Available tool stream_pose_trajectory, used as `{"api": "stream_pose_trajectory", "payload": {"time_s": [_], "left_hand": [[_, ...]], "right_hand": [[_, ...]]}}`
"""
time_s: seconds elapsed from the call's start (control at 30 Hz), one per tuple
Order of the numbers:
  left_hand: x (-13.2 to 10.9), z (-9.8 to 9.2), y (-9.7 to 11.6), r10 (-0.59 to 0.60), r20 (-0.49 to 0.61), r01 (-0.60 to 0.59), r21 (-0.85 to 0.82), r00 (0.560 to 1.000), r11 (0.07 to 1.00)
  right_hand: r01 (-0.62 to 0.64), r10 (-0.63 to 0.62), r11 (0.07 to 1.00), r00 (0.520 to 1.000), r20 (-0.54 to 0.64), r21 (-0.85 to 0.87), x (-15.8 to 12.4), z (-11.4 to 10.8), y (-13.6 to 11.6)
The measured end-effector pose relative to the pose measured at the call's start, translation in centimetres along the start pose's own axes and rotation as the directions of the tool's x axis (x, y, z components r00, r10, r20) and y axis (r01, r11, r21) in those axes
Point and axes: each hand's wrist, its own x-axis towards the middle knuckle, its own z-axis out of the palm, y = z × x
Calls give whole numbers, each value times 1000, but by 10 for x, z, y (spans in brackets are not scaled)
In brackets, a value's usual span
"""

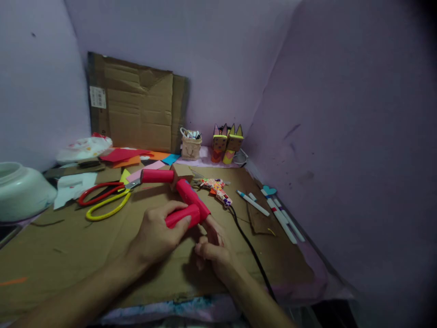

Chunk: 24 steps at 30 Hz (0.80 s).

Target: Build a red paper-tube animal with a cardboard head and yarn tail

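My left hand grips a short red paper-covered tube, thumb along its near side. The end of this tube meets a second, longer red tube that slants toward me. At that tube's lower end is my right hand, its upper fingers at or inside the opening and the others curled; how far they reach in is hidden. Beyond them a third red tube lies beside a small cardboard piece. Scissors with red and yellow handles rest at the left.
A patterned glue gun lies right of the tubes, its black cord running toward me. Markers lie at the right edge. A white pot, coloured paper, a pen holder and cardboard figures stand around the cardboard-covered table.
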Motion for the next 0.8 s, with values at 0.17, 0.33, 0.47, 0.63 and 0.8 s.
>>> {"api": "stream_pose_trajectory", "payload": {"time_s": [0.17, 0.33, 0.47, 0.63, 0.8], "left_hand": [[-1, -1, -2, 21, -7, -21, 13, 1000, 1000], [-2, 0, -3, 32, -10, -32, 2, 999, 999], [-2, 1, -4, 25, -8, -25, -5, 1000, 1000], [-2, 2, -5, 21, -9, -21, -20, 1000, 1000], [-2, 3, -5, 19, -19, -20, -41, 1000, 999]], "right_hand": [[22, -23, 999, 1000, -20, -41, 1, -1, -2], [39, -39, 998, 999, -5, -56, 2, -1, -3], [43, -44, 997, 999, -7, -60, 2, -1, -3], [36, -37, 997, 999, -15, -68, 2, -1, -2], [27, -28, 999, 1000, -10, -43, 3, -2, 1]]}}
